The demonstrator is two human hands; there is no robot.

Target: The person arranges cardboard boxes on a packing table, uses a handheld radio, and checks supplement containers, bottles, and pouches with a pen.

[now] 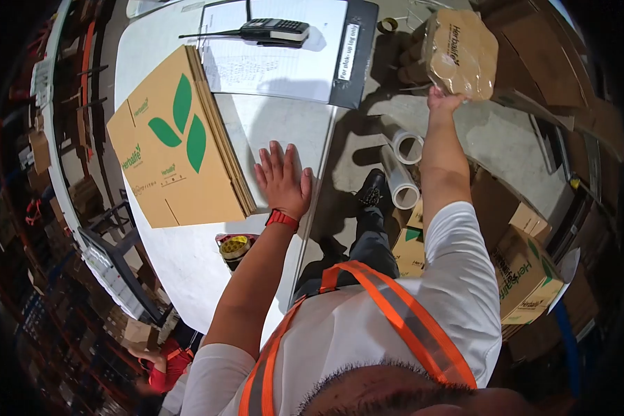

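My left hand [285, 182] lies flat on the white table [256, 132], fingers stretched out, with a red watch at its wrist. Just left of it rests a stack of flattened cardboard boxes [177, 139] with green leaf prints. Reaching out to the right, my right hand [446, 101] grips the lower edge of a plastic-wrapped brown pack [462, 55] printed "Herbalife". The pack is held off the table, and its contents are not clear. Near my left forearm sits a tape dispenser [236, 248] with a yellow roll.
A two-way radio [276, 31] lies on a paper log [277, 69] over a dark binder [357, 52]. Clear plastic rolls [399, 177] stand on the floor beside the table. Printed cartons [527, 274] are at the right. A person in red [170, 364] is at lower left.
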